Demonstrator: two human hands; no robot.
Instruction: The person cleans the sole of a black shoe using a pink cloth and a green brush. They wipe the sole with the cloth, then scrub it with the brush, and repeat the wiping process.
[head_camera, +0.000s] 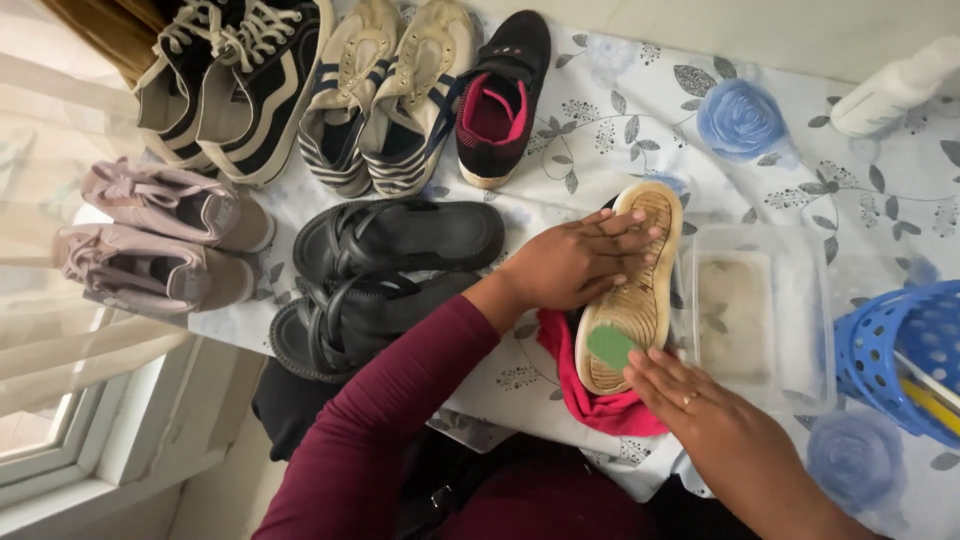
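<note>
- far left: pink sneakers at the table edge by the window; above them black-and-white sneakers and striped slip-ons, well apart from the work.
- left of centre: black sandals side by side; a black-and-pink shoe sits above them.
- centre: left hand lies flat across an upturned shoe, fingers spread and pressing on the tan sole, pinning it rather than gripping.
- the shoe lies sole up on a pink cloth spread over the floral tablecloth.
- right hand pinches a green scrub pad between its fingertips at the heel end.
- right: clear tub of cloudy water touches the shoe's side; blue basket beyond; white bottle lies top right.
- risk, as judged: a hard stroke could shove the shoe into the tub and slop water; a wet sole could slip under the flat palm.
</note>
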